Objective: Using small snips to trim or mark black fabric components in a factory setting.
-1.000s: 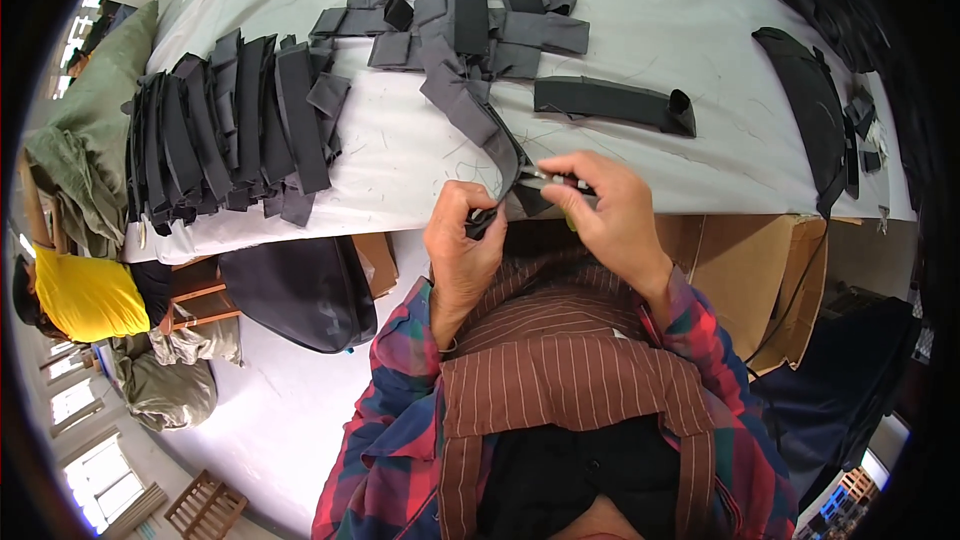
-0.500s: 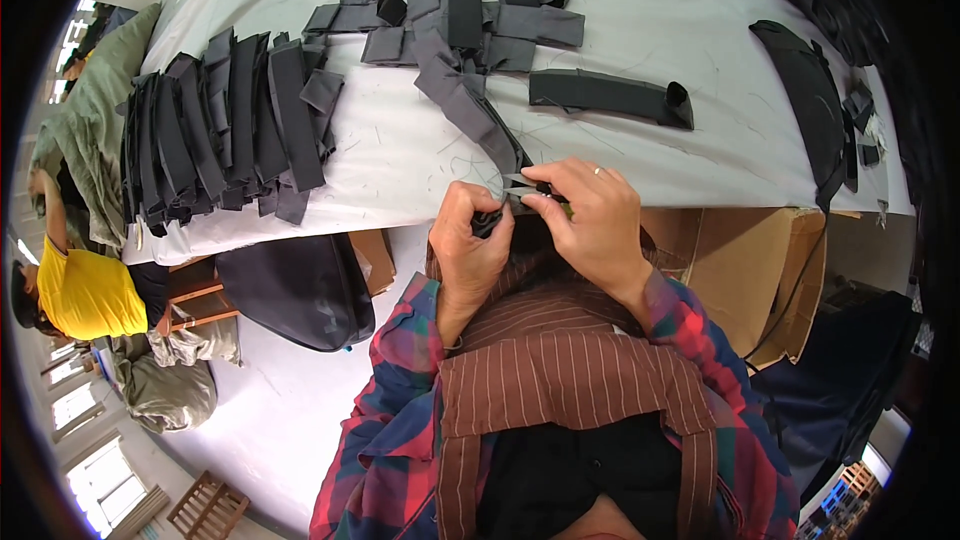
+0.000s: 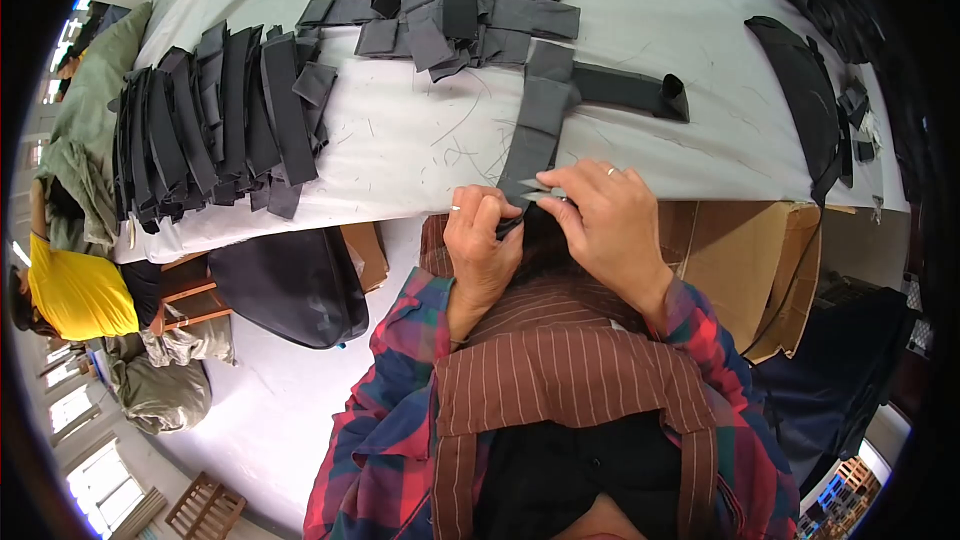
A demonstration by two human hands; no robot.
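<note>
My left hand (image 3: 482, 248) is closed on the near end of a dark grey fabric strip (image 3: 538, 110) at the table's front edge. The strip runs away from me over the white table cover (image 3: 390, 140) and lies across another black strip (image 3: 632, 90) with a rolled end. In my right hand (image 3: 607, 230) are small thread snips (image 3: 532, 186), their pointed metal blades apart beside the strip, close to my left fingers. Most of the snips' body is hidden by my fingers. Loose dark threads lie on the cover to the left of the strip.
A pile of folded dark strips (image 3: 455, 5) lies farther back, and a row of similar strips (image 3: 220, 120) at left. Curved black pieces (image 3: 800, 100) lie at right. Below the table are a cardboard box (image 3: 750, 270) and a black padded seat (image 3: 290, 285). A person in yellow (image 3: 85, 290) stands far left.
The strip has swung from slanting left to slanting right, now over the black strip. My right hand with the snips has moved slightly right, and my left hand a little right.
</note>
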